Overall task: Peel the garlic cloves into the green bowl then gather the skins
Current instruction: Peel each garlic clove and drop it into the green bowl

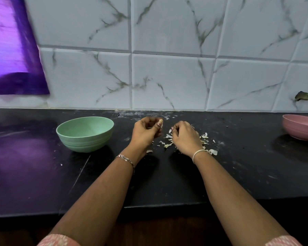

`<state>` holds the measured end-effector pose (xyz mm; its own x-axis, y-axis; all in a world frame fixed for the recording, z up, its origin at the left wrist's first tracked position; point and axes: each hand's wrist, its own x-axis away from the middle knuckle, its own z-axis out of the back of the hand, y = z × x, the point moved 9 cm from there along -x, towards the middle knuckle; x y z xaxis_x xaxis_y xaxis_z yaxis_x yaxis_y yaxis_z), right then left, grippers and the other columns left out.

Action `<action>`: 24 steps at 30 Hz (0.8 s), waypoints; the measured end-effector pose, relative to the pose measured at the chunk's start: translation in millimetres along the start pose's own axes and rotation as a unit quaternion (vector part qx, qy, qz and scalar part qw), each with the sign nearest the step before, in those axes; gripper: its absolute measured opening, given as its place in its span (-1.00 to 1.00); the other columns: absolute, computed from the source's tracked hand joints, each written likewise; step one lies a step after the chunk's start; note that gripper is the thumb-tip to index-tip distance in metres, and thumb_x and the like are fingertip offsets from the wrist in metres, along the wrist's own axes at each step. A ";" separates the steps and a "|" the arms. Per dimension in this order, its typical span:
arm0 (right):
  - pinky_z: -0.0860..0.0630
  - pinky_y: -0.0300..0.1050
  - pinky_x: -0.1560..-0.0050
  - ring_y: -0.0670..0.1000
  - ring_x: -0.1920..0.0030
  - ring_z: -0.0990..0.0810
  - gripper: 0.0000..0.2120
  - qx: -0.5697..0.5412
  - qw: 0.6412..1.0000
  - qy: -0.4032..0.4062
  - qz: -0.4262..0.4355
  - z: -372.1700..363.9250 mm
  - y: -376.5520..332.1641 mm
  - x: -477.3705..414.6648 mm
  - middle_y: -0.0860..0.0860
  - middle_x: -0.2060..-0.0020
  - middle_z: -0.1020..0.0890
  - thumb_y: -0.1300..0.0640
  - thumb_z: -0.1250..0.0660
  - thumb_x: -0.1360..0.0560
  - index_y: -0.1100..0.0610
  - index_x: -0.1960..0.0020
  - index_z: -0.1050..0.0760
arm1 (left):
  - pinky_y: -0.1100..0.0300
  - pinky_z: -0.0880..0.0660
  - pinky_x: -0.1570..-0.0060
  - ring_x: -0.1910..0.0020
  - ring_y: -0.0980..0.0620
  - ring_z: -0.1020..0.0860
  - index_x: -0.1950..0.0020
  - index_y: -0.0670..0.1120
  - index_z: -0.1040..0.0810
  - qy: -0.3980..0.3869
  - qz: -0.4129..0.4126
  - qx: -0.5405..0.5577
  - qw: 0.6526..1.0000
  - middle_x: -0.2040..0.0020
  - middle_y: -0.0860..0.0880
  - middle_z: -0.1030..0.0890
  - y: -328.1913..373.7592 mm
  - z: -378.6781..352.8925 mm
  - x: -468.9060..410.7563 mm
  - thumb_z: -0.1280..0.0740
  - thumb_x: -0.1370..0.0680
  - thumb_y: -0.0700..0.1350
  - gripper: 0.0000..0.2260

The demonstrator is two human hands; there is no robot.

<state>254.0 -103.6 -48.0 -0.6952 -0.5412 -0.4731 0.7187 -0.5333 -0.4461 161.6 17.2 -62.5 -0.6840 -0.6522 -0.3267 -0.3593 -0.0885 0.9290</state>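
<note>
Scraps of pale papery garlic skin (169, 145) lie scattered on the black stone tabletop (167, 183), under and around the right hand (185, 137). That hand hovers low over them with its fingers curled downward. A whitish bit shows at its fingertips, but I cannot tell whether it is pinched there or lies on the tabletop. Just to the left of it, and apart from it, the left hand (146, 132) is raised with its fingers curled, pinching a small cream garlic clove (160, 121) between thumb and fingertips.

The round pale green plastic bowl (82, 142) stands upright on the tabletop, near the left hand on its outer side. A round pink plastic bowl (300, 129) sits well away beyond the right hand. A thin chain bracelet (125, 158) circles the left wrist and a pale bangle (197, 153) the right.
</note>
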 end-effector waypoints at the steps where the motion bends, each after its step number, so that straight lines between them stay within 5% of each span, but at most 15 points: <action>1: -0.39 0.01 -0.11 0.11 -0.11 -0.53 -0.83 0.010 1.000 0.016 -0.005 4.7 2.3 0.5 0.05 -0.08 -0.55 0.05 -0.20 -0.61 0.11 -0.04 -0.51 | 0.29 -0.59 0.22 0.23 0.05 -0.57 -0.09 -0.25 -0.57 0.003 0.011 0.022 1.000 0.18 -0.10 -0.58 -1.0 1.3 -0.1 -0.36 -0.55 -0.25 -0.87; 8: -0.48 -0.03 -0.08 0.08 -0.10 -0.54 -0.79 0.016 0.997 0.062 -0.043 23.0 14.9 2.6 0.00 -0.07 -0.55 -0.10 -0.30 -0.54 -0.01 0.02 -0.64 | 0.27 -0.61 0.25 0.30 0.06 -0.57 -0.09 -0.23 -0.56 -0.012 0.070 0.089 0.994 0.16 -0.10 -0.62 -8.2 -3.8 4.5 -0.33 -0.56 -0.28 -0.88; 14: -0.38 -0.16 0.16 0.02 0.04 -0.55 -0.89 0.021 0.996 0.053 -0.062 22.3 17.4 3.4 -0.07 0.14 -0.51 0.09 -0.48 -0.41 0.00 0.23 -0.55 | 0.27 -0.60 0.27 0.34 0.08 -0.57 -0.09 -0.21 -0.55 -0.016 0.070 0.097 0.993 0.17 -0.09 -0.64 -6.5 -5.0 5.8 -0.34 -0.56 -0.29 -0.88; 19: -0.45 -0.15 0.05 0.01 0.03 -0.58 -0.86 -0.031 0.999 0.042 0.012 15.2 6.9 0.6 -0.03 0.07 -0.60 0.26 -0.31 -0.51 0.04 0.05 -0.57 | 0.28 -0.59 0.29 0.31 0.05 -0.58 -0.12 -0.22 -0.53 -0.014 0.068 0.080 0.994 0.14 -0.11 -0.66 -5.9 -5.1 6.2 -0.34 -0.55 -0.30 -0.85; 24: -0.50 -0.10 0.00 -0.03 0.05 -0.57 -0.82 -0.165 0.985 0.032 0.041 8.8 -5.8 -2.1 -0.04 0.05 -0.59 0.00 -0.27 -0.59 0.06 -0.05 -0.60 | 0.30 -0.56 0.31 0.30 0.06 -0.52 0.01 -0.16 -0.57 -0.009 0.031 0.031 0.999 0.22 -0.07 -0.55 1.4 -3.5 5.5 -0.37 -0.53 -0.31 -0.92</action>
<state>251.2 -105.1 -37.7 -0.6408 -0.5252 -0.5599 0.7436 -0.2433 -0.6228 159.6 10.8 -62.4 -0.7170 -0.6419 -0.2717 -0.3534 -0.0013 0.9355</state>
